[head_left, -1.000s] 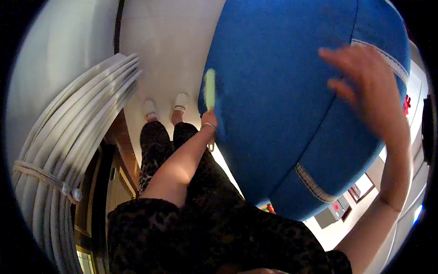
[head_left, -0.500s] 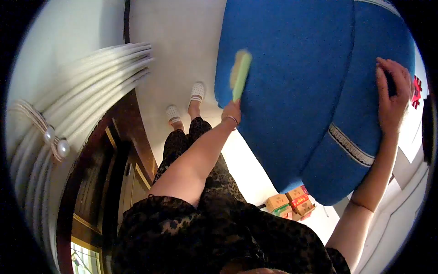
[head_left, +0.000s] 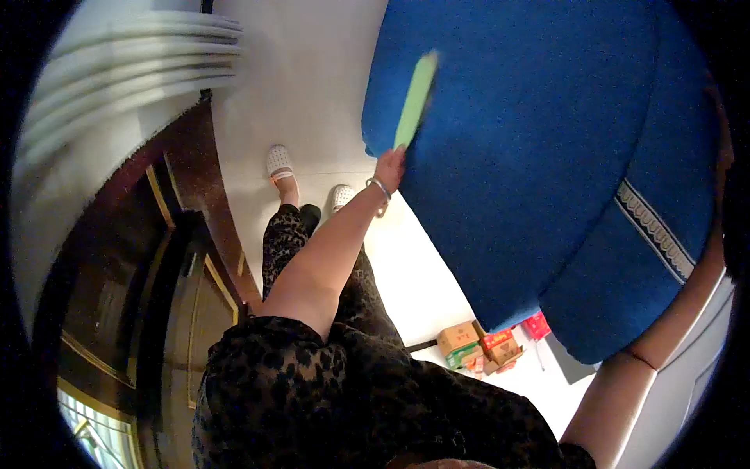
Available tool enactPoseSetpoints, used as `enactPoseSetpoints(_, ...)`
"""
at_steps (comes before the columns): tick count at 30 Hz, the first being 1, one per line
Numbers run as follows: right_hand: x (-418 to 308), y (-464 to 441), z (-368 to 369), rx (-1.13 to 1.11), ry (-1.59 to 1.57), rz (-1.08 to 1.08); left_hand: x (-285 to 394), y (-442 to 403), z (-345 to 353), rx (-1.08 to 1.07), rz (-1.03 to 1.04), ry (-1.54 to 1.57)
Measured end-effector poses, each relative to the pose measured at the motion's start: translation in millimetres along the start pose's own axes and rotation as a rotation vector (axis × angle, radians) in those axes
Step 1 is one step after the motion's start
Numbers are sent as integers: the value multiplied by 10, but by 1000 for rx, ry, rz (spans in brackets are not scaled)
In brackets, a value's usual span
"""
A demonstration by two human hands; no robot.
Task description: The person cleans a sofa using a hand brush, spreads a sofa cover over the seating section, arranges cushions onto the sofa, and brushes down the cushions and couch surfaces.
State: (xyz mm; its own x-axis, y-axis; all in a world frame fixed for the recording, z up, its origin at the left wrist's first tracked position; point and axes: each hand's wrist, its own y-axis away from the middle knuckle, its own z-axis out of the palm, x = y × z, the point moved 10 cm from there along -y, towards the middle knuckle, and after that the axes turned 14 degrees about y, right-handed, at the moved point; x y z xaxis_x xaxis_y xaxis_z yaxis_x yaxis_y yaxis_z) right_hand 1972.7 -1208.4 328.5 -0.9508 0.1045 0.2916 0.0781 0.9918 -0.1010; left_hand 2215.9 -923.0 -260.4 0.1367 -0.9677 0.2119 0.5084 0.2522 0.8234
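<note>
Curtain folds (head_left: 148,59) hang far left. The left hand's (head_left: 390,169) fingers wrap the handle of a pale-green brush (head_left: 415,102), over the near-left edge of a blue cover (head_left: 516,156); contact is unclear. Near it, cartons (head_left: 458,338) bear print too small to read. At right, the right hand (head_left: 724,160) is too dim to tell its fingers' state.

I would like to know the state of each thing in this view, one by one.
Green brush: held in left hand
Blue fabric: mostly smooth, seamed
Slippers: worn
Bracelet: worn on left wrist
White curtain: gathered in folds
Boxes: grouped on the floor
Dark door: open or shut, cannot tell
</note>
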Motion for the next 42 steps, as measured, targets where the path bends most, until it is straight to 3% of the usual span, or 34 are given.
enactPoseSetpoints(1,-7,14,-19,9,-17,47,-234,-116,-273,60,19,-33)
enactPoseSetpoints(2,19,-7,-7,-8,35,29,-273,-92,-566,143,38,-551)
enactPoseSetpoints(4,-86,39,4,-30,60,98,-834,-208,-1275,222,-58,-975)
enactPoseSetpoints(5,-128,28,-1,-41,73,127,-916,-120,-1560,380,0,-931)
enactPoseSetpoints(6,-188,9,2,-65,102,70,-1112,-2,-1838,537,-283,-795)
enactPoseSetpoints(7,-216,6,-5,-84,131,19,-1046,143,-1848,523,-382,-839)
enactPoseSetpoints(9,-242,-4,-36,-83,189,-50,-544,438,-1613,601,-271,-827)
enactPoseSetpoints(11,-241,169,-114,-84,199,-47,-599,174,-1471,464,-112,-354)
enactPoseSetpoints(13,-296,487,-206,-98,204,-30,-569,-108,-1285,310,7,-212)
enactPoseSetpoints(15,-336,885,-304,-115,210,-10,-569,-253,-1056,159,90,-404)
enactPoseSetpoints(17,-287,1305,-428,-131,208,26,-912,-240,-1377,338,188,-484)
enactPoseSetpoints(20,-236,1661,-554,-130,213,49,-1634,131,-2082,568,-135,-499)
enactPoseSetpoints(22,-220,1730,-568,-132,207,56,-1657,477,-2045,618,-82,-254)
enactPoseSetpoints(25,-249,1733,-519,-142,199,57,-1292,832,-1418,491,219,481)
enactPoseSetpoints(26,-255,1751,-531,-144,200,58,-1117,999,-1075,518,188,707)
enactPoseSetpoints(29,-289,1763,-498,-146,193,51,-635,1367,-196,41,765,-31)
enactPoseSetpoints(31,-317,1760,-497,-143,193,51,-531,1552,208,-42,609,-112)
enactPoseSetpoints(33,-339,1786,-474,-144,191,48,-1094,1222,-85,22,616,-35)
enactPoseSetpoints(37,-404,1779,-410,-151,188,31,-1118,808,-690,238,512,-261)
enactPoseSetpoints(42,-483,1796,-432,-144,198,27,-1072,109,-1598,512,13,-743)
